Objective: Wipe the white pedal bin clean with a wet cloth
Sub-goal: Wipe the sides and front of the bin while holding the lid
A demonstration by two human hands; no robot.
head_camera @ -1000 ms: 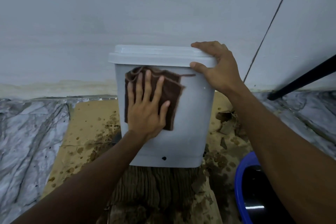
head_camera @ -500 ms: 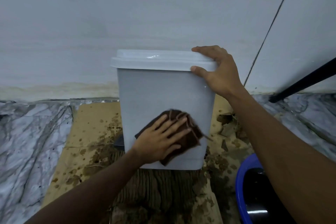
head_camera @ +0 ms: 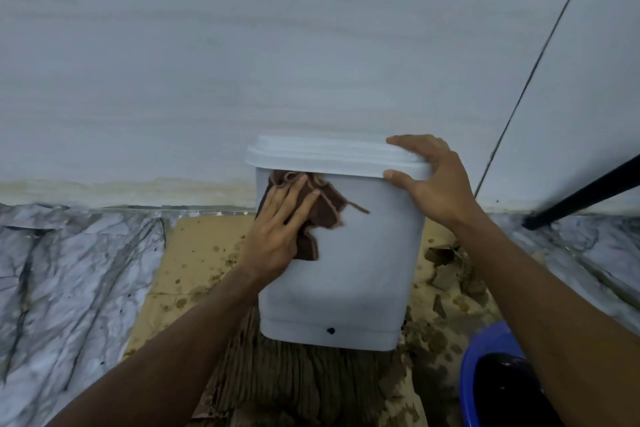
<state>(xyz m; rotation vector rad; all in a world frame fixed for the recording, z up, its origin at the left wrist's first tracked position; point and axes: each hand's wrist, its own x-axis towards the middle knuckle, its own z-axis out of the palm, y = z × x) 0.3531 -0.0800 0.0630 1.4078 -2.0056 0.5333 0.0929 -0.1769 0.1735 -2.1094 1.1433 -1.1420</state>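
Observation:
The white pedal bin (head_camera: 360, 281) stands on wet cardboard against the wall, lid closed. A brown cloth (head_camera: 323, 210) lies flat on the upper left of its front face, just under the lid's rim. My left hand (head_camera: 280, 236) presses the cloth against the bin with straight, spread fingers. Over the lid's right front corner, my right hand (head_camera: 434, 184) grips with fingers on top and thumb under the rim.
Soggy, stained cardboard (head_camera: 204, 253) covers the floor under the bin, with torn scraps at the right. A blue basin (head_camera: 485, 354) with dark water sits at the lower right. A black bar (head_camera: 585, 194) slants down at the right. Marble-patterned floor (head_camera: 69, 270) lies to the left.
My left hand has slid the cloth from the lower front of the bin up to its upper left, under the lid. My right hand has kept its hold on the lid corner.

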